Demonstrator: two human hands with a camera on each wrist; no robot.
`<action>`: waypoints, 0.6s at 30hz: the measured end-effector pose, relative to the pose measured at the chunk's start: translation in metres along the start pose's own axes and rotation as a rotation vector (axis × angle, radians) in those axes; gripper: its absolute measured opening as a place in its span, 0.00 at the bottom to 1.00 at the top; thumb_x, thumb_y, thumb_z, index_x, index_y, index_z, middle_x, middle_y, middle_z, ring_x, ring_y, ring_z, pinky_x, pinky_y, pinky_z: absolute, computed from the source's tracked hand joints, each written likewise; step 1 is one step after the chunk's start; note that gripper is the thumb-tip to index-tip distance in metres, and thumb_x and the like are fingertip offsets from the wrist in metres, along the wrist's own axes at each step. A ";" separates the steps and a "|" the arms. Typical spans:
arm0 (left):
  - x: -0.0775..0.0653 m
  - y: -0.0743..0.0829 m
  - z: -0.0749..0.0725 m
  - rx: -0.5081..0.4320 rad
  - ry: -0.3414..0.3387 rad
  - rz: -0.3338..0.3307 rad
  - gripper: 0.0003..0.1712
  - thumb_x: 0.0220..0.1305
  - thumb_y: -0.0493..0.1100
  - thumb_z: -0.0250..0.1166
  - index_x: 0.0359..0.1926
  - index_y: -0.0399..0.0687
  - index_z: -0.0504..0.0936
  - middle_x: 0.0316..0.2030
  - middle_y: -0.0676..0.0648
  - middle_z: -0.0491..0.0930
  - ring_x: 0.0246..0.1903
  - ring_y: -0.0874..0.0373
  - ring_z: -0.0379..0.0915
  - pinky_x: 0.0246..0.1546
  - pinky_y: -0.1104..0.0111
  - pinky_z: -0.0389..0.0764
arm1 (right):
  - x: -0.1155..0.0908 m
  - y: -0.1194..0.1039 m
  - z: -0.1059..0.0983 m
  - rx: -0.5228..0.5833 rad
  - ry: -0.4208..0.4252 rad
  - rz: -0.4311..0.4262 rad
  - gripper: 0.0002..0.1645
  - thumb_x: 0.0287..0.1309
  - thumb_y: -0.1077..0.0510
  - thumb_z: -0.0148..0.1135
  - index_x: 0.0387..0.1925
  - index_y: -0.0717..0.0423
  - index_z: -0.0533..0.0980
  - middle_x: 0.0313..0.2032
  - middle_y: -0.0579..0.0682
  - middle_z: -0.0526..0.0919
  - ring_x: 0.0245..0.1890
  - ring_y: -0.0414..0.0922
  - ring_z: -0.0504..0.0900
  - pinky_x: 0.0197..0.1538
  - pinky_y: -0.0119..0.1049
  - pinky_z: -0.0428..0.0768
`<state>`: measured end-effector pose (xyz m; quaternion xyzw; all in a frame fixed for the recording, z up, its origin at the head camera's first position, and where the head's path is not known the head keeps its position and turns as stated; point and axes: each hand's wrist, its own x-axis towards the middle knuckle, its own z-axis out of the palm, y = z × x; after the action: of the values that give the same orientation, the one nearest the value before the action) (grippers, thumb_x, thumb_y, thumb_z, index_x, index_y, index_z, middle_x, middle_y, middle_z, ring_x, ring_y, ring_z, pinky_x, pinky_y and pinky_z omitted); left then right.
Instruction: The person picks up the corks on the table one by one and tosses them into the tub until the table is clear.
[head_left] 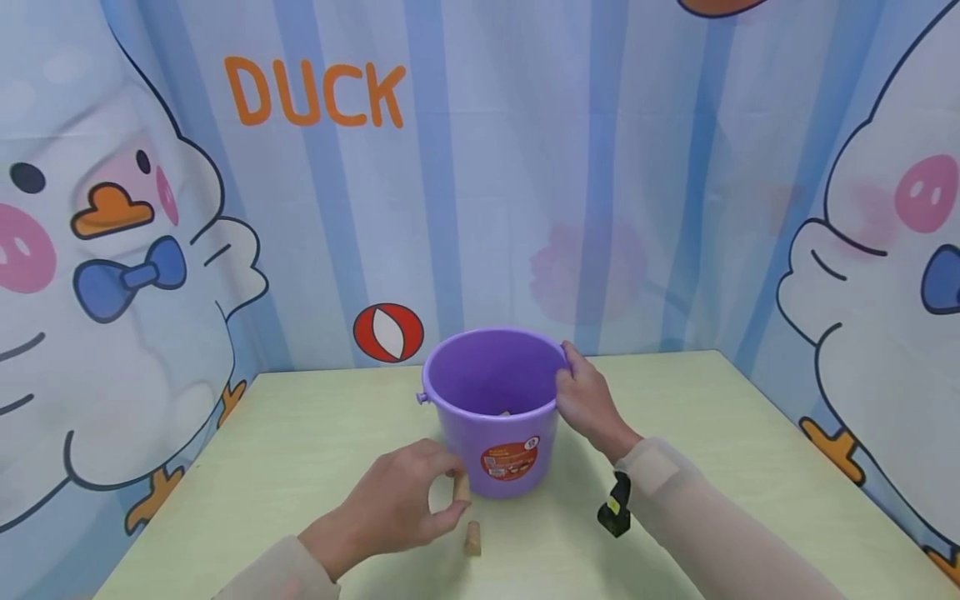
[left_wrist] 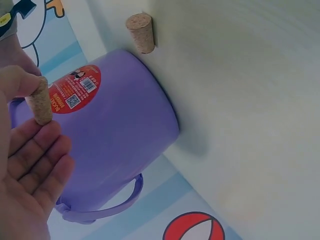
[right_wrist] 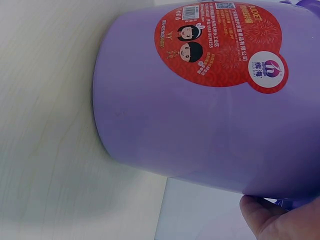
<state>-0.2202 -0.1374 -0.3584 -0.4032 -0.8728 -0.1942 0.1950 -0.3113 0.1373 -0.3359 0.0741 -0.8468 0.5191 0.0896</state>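
A purple bucket (head_left: 498,446) with a red label stands upright on the table. My right hand (head_left: 592,404) grips its rim on the right side, the thumb (right_wrist: 262,212) showing against the outer wall in the right wrist view. In front of the bucket, my left hand (head_left: 397,496) pinches a cork stopper (left_wrist: 40,102) between thumb and fingertips. A second cork stopper (head_left: 472,539) stands on the table just below that hand, wider end up in the left wrist view (left_wrist: 141,34). Inside the bucket a small tan piece (head_left: 506,413) peeks over the near rim; the rest of the inside is hidden.
The pale table (head_left: 322,433) reaches back to a curtain (head_left: 495,167) printed with ducks and stripes. The bucket's purple handle (left_wrist: 120,207) hangs down on its far side in the left wrist view. A black strap with a small device (head_left: 617,508) sits on my right wrist.
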 end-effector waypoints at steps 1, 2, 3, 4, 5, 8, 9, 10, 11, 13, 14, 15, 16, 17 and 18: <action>0.001 0.000 -0.001 0.003 0.014 0.011 0.12 0.54 0.44 0.77 0.35 0.56 0.82 0.34 0.61 0.82 0.37 0.67 0.77 0.40 0.70 0.83 | 0.000 0.000 0.000 0.000 0.000 0.000 0.37 0.76 0.57 0.34 0.81 0.61 0.44 0.80 0.58 0.48 0.80 0.56 0.47 0.79 0.52 0.49; 0.001 0.000 -0.001 0.006 0.027 0.023 0.12 0.53 0.44 0.77 0.35 0.56 0.81 0.34 0.61 0.82 0.37 0.67 0.77 0.40 0.71 0.83 | 0.000 0.000 0.000 -0.001 0.000 -0.001 0.37 0.76 0.57 0.34 0.81 0.61 0.44 0.80 0.58 0.48 0.80 0.56 0.47 0.79 0.52 0.49; 0.002 0.000 -0.002 0.006 0.038 0.034 0.12 0.53 0.44 0.77 0.35 0.56 0.81 0.34 0.61 0.82 0.37 0.67 0.77 0.40 0.71 0.83 | 0.000 0.000 0.000 -0.001 0.001 -0.001 0.37 0.76 0.57 0.34 0.81 0.61 0.44 0.80 0.58 0.48 0.80 0.56 0.47 0.79 0.52 0.49; 0.002 0.001 -0.002 0.005 0.049 0.043 0.12 0.53 0.43 0.77 0.36 0.55 0.82 0.34 0.60 0.82 0.37 0.67 0.77 0.40 0.71 0.83 | 0.000 0.001 0.000 -0.001 0.000 -0.001 0.37 0.76 0.57 0.34 0.81 0.61 0.44 0.80 0.58 0.48 0.80 0.56 0.47 0.79 0.52 0.49; 0.003 0.001 -0.003 0.006 0.062 0.053 0.12 0.53 0.43 0.77 0.36 0.55 0.82 0.34 0.60 0.82 0.37 0.67 0.77 0.40 0.71 0.83 | 0.000 0.001 0.000 -0.002 0.001 -0.002 0.37 0.76 0.57 0.34 0.81 0.62 0.44 0.80 0.58 0.48 0.80 0.56 0.47 0.79 0.52 0.50; 0.004 0.001 -0.004 0.010 0.096 0.076 0.13 0.53 0.43 0.77 0.38 0.54 0.83 0.35 0.60 0.83 0.38 0.67 0.77 0.40 0.71 0.83 | 0.001 0.001 0.001 -0.004 0.002 -0.003 0.37 0.76 0.57 0.34 0.81 0.62 0.44 0.80 0.58 0.49 0.80 0.56 0.48 0.78 0.52 0.50; 0.005 0.001 -0.004 0.012 0.108 0.083 0.13 0.53 0.43 0.77 0.39 0.53 0.83 0.35 0.60 0.83 0.38 0.66 0.77 0.40 0.71 0.83 | 0.000 0.001 0.001 -0.005 0.002 -0.002 0.37 0.76 0.57 0.34 0.81 0.62 0.44 0.80 0.58 0.49 0.80 0.56 0.48 0.78 0.52 0.50; 0.005 0.001 -0.004 0.017 0.122 0.093 0.14 0.53 0.43 0.77 0.40 0.53 0.84 0.35 0.60 0.83 0.38 0.66 0.77 0.41 0.71 0.83 | 0.000 0.001 0.001 -0.006 0.003 -0.002 0.37 0.76 0.57 0.34 0.81 0.61 0.44 0.80 0.58 0.49 0.79 0.56 0.48 0.78 0.53 0.50; 0.006 0.001 -0.005 0.021 0.138 0.104 0.14 0.52 0.43 0.77 0.40 0.53 0.84 0.35 0.60 0.83 0.38 0.66 0.77 0.40 0.71 0.83 | 0.000 0.001 0.001 -0.008 0.005 -0.003 0.37 0.76 0.57 0.34 0.81 0.62 0.44 0.80 0.58 0.49 0.79 0.56 0.48 0.78 0.52 0.50; 0.007 0.001 -0.006 0.022 0.159 0.117 0.15 0.52 0.42 0.77 0.40 0.53 0.84 0.35 0.60 0.83 0.38 0.66 0.77 0.40 0.72 0.83 | 0.000 0.001 0.001 -0.009 0.007 -0.006 0.37 0.75 0.57 0.34 0.81 0.62 0.44 0.80 0.58 0.49 0.79 0.56 0.48 0.79 0.52 0.49; 0.008 0.001 -0.007 0.025 0.170 0.126 0.15 0.52 0.42 0.77 0.40 0.53 0.84 0.35 0.60 0.82 0.38 0.66 0.77 0.39 0.72 0.83 | 0.000 0.001 0.001 -0.010 0.007 -0.007 0.37 0.75 0.57 0.34 0.81 0.62 0.44 0.80 0.58 0.49 0.79 0.56 0.48 0.79 0.52 0.49; 0.009 0.002 -0.007 0.028 0.181 0.134 0.15 0.52 0.42 0.77 0.40 0.52 0.83 0.35 0.59 0.82 0.37 0.66 0.77 0.39 0.72 0.83 | 0.000 0.000 0.001 -0.011 0.007 -0.008 0.37 0.75 0.57 0.34 0.81 0.62 0.44 0.80 0.59 0.49 0.79 0.56 0.48 0.79 0.52 0.50; 0.010 0.002 -0.008 0.026 0.187 0.138 0.15 0.52 0.42 0.77 0.40 0.52 0.83 0.35 0.59 0.82 0.37 0.66 0.77 0.38 0.72 0.83 | 0.000 0.000 0.001 -0.012 0.007 -0.008 0.37 0.75 0.57 0.34 0.81 0.62 0.44 0.80 0.59 0.49 0.79 0.56 0.48 0.79 0.52 0.50; 0.011 0.002 -0.009 0.023 0.190 0.138 0.15 0.52 0.42 0.78 0.40 0.52 0.83 0.35 0.59 0.82 0.37 0.66 0.77 0.38 0.72 0.83 | 0.000 0.000 0.001 -0.013 0.007 -0.010 0.37 0.75 0.57 0.34 0.81 0.62 0.44 0.80 0.59 0.49 0.79 0.56 0.48 0.79 0.52 0.50; 0.012 0.003 -0.010 0.022 0.193 0.138 0.15 0.52 0.42 0.78 0.40 0.52 0.83 0.35 0.59 0.82 0.37 0.66 0.77 0.38 0.72 0.83 | -0.001 0.000 0.001 -0.012 0.006 -0.009 0.37 0.75 0.57 0.34 0.81 0.62 0.44 0.80 0.59 0.49 0.79 0.56 0.48 0.79 0.52 0.50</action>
<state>-0.2236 -0.1331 -0.3436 -0.4395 -0.8222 -0.2088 0.2953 -0.3108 0.1363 -0.3362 0.0758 -0.8493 0.5137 0.0951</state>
